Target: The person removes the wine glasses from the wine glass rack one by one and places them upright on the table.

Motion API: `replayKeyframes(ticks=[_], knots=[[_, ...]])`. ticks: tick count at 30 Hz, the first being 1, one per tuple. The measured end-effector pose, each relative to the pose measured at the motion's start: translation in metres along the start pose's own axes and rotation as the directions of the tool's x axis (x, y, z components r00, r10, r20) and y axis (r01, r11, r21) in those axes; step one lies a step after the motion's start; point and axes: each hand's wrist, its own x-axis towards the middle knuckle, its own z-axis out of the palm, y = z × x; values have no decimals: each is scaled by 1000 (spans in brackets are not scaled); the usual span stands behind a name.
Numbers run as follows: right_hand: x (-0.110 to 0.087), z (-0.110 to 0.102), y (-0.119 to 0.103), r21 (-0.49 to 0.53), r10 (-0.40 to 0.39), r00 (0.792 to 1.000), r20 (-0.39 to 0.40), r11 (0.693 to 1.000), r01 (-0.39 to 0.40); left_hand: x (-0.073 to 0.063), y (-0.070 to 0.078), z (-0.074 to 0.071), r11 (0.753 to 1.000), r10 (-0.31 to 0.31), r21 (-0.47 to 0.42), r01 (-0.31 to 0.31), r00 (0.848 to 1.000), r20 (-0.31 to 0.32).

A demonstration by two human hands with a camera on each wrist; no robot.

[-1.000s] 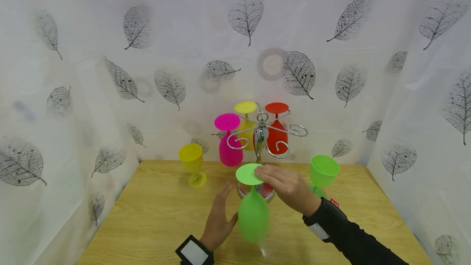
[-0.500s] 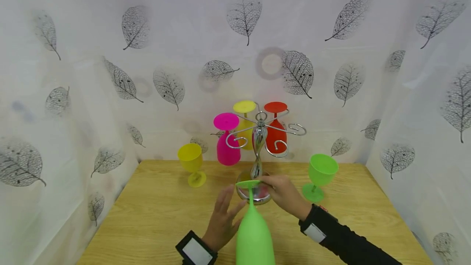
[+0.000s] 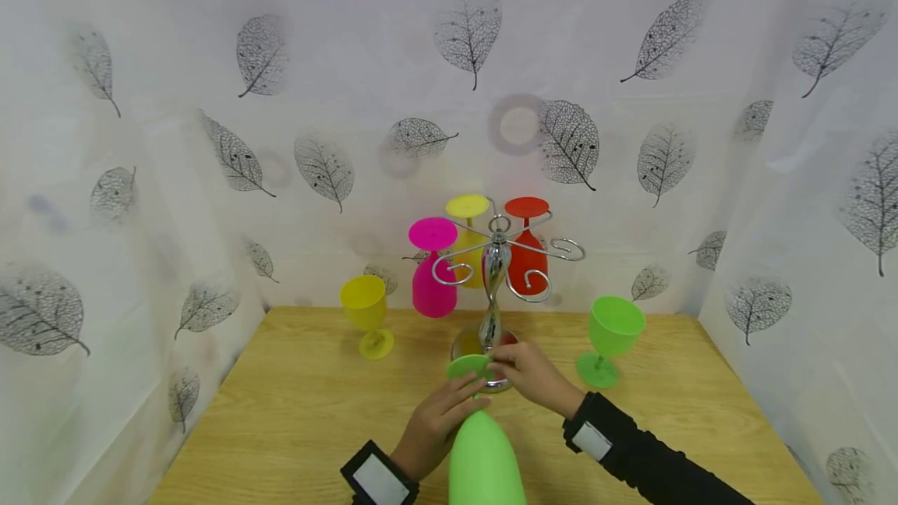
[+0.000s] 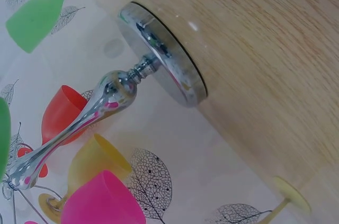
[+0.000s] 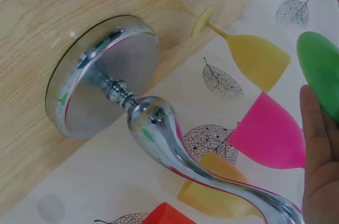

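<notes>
A green plastic goblet [image 3: 484, 458] is held upside down in front of the chrome stemware rack [image 3: 494, 279], bowl toward the camera. My right hand [image 3: 536, 380] pinches the edge of its round foot [image 3: 466, 365]. My left hand [image 3: 431, 423] has its fingers across the stem just below the foot, its thumb hidden by the bowl. In the right wrist view, part of the right hand [image 5: 319, 155] shows beside the green foot [image 5: 320, 70]. Upside down on the rack hang a pink goblet [image 3: 433, 287], a yellow goblet [image 3: 468, 256] and a red goblet [image 3: 528, 259].
On the wooden table [image 3: 302, 411], a yellow goblet [image 3: 365, 306] stands upright at the back left. Another green goblet [image 3: 613, 330] stands upright on the right. Curled wire arms [image 3: 536, 287] of the rack reach forward and right. A leaf-print curtain [image 3: 421, 45] surrounds the table.
The green goblet's foot has come down and its bowl has swung toward the camera. My right hand went down with it. My left hand has moved from beside the goblet onto its stem.
</notes>
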Motion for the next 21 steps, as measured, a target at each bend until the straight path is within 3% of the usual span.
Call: replayKeyframes(ticks=[3, 7, 11, 15, 19, 21], knots=[[-1, -1, 1, -1, 8, 999, 37, 1000, -8, -2, -1, 1, 1000, -5, -25, 6, 1000, 22], [-4, -2, 2, -75, -5, 996, 88, 997, 12, -5, -1, 1, 998, -42, -54, 45, 998, 46], [-10, -4, -1, -119, -104, 983, 149, 985, 123, -9, -1, 1, 982, -127, -130, 136, 989, 76], [-16, -4, -6, -73, -253, 950, 182, 960, 270, -12, -3, 2, 922, -234, -285, 261, 964, 126], [-18, -1, -10, 40, -324, 929, 177, 946, 323, -17, -4, 4, 849, -323, -390, 357, 934, 152], [-18, 1, -12, 100, -351, 924, 153, 935, 339, -17, -2, 3, 813, -373, -406, 417, 909, 186]])
